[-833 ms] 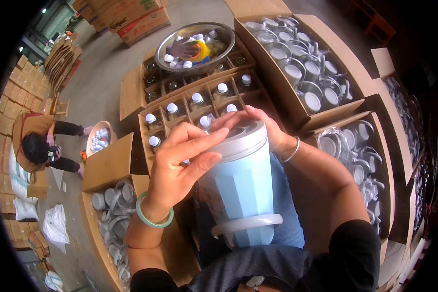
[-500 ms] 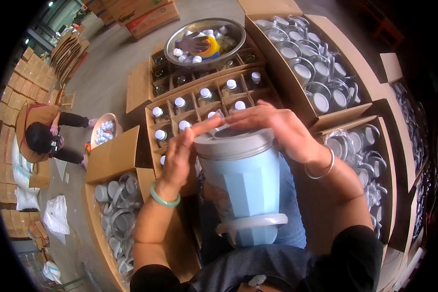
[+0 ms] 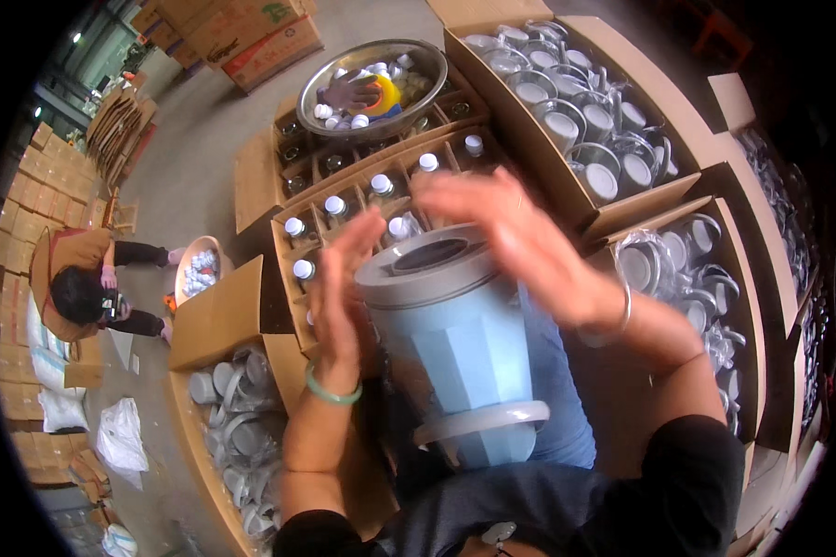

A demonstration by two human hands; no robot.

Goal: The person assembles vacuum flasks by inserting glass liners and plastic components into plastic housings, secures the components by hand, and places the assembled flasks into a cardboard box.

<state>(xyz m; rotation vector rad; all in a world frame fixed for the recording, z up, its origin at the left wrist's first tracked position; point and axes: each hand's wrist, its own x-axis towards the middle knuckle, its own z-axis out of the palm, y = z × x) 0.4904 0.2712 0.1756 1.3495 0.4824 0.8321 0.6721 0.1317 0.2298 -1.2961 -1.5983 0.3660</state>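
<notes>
A light blue faceted container (image 3: 469, 357) with a grey round lid (image 3: 427, 265) stands tilted between my forearms, against my lap and shirt. A dark recess shows in the lid's top. Around the container's lower part runs a pale ring-shaped band (image 3: 483, 422). Beside the lid's left edge is my left hand (image 3: 339, 288), fingers stretched out and a green bangle on the wrist. My right hand (image 3: 511, 227) is smeared by motion over the lid's right side, fingers extended, with nothing visible in it. Whether either palm touches the lid is unclear.
Ahead, a divided carton (image 3: 283, 246) holds white-capped bottles (image 3: 335, 206); a metal basin (image 3: 311, 116) holds caps and a glove. Cartons of grey-lidded handled jars (image 3: 596, 116) stand right and left. A person (image 3: 79, 288) bends over a basin (image 3: 215, 251) at far left.
My hands have drawn apart from over the lid, so its dark recess shows more fully. The container remains in nearly the same place, and the view has turned slightly.
</notes>
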